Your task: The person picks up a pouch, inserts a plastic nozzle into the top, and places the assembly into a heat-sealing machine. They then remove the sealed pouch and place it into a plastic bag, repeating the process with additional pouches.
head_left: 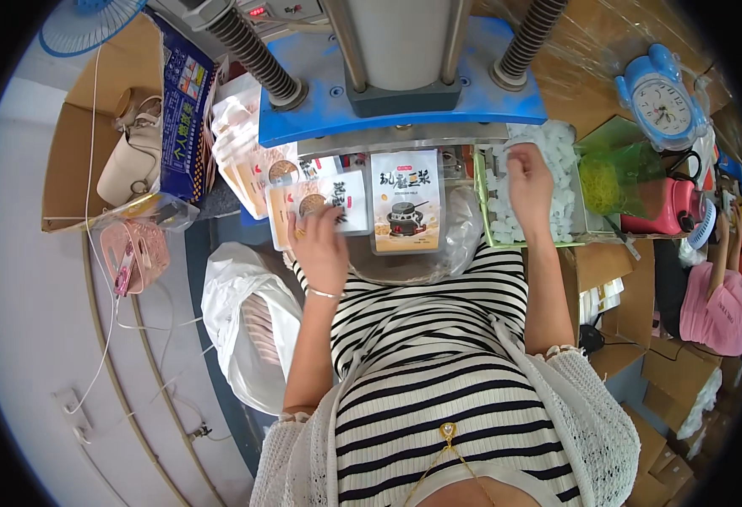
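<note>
My left hand [319, 253] has its fingers closed on a white and orange printed pouch [291, 203], which lies tilted over other pouches. To its right, a second printed pouch [406, 203] lies flat and upright to me, just in front of the press's metal edge. My right hand [530, 190] is above an open green-edged box [482, 198] full of small white plastic pieces [561, 182]. Its fingertips are pinched together; whatever is between them is too small or hidden to name. A fanned pile of similar pouches [240, 139] lies at the left.
A blue press [489, 97] with spring-wrapped columns rises ahead. At right are a blue alarm clock [662, 101], a pink appliance [662, 207] and another person in pink [717, 308]. A white plastic bag [227, 338], a pink basket [134, 253] and a cardboard box [71, 182] are at left.
</note>
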The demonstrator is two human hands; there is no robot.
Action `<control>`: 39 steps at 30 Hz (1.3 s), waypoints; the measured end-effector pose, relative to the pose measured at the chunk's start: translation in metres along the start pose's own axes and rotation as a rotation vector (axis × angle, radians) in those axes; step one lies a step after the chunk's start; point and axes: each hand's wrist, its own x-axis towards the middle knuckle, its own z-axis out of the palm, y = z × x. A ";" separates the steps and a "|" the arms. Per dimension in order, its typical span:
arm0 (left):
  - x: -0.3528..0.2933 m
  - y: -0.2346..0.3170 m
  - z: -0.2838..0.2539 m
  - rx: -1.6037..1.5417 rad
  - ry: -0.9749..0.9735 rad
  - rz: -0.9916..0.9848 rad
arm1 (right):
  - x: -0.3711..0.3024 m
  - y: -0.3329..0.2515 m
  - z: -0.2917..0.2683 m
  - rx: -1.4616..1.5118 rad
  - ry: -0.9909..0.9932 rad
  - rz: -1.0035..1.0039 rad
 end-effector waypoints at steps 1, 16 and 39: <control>-0.003 -0.003 -0.002 0.001 -0.003 -0.006 | -0.001 0.006 -0.002 0.178 -0.015 0.056; 0.033 -0.001 -0.084 -0.183 0.366 -0.229 | -0.037 -0.073 0.020 0.291 -0.355 -0.554; 0.018 0.073 0.012 -1.142 -0.378 -0.686 | -0.036 -0.046 0.061 0.496 -0.379 -0.164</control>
